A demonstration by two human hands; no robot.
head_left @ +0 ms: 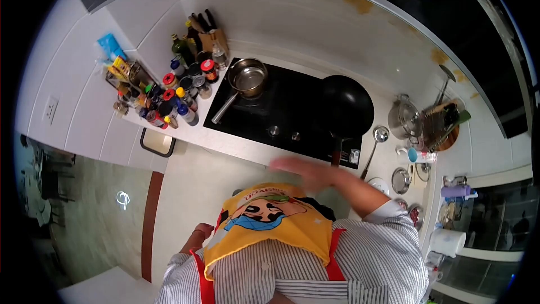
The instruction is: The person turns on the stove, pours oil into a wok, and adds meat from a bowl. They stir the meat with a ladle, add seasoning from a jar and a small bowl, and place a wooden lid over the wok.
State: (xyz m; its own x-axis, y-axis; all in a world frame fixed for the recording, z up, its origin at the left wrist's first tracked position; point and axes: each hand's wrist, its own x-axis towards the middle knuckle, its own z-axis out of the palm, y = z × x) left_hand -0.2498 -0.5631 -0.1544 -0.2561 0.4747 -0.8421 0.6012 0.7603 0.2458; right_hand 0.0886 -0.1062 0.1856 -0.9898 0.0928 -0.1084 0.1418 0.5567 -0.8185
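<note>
- We see the black wok [351, 98] on the right of the cooktop [289, 107], on the far side of the right hand [308, 173].
- Its long axis runs near to far; the wok handle [337, 149] points near, toward the right wrist, and we cannot tell whether they touch.
- The right hand is nearer, its forearm slanting in from the near right, fingers stretched left, blurred, with nothing visible in them.
- The left hand [205, 229] hangs near left beside the yellow apron [306, 233], well apart from the wok; we cannot tell its grasp.
</note>
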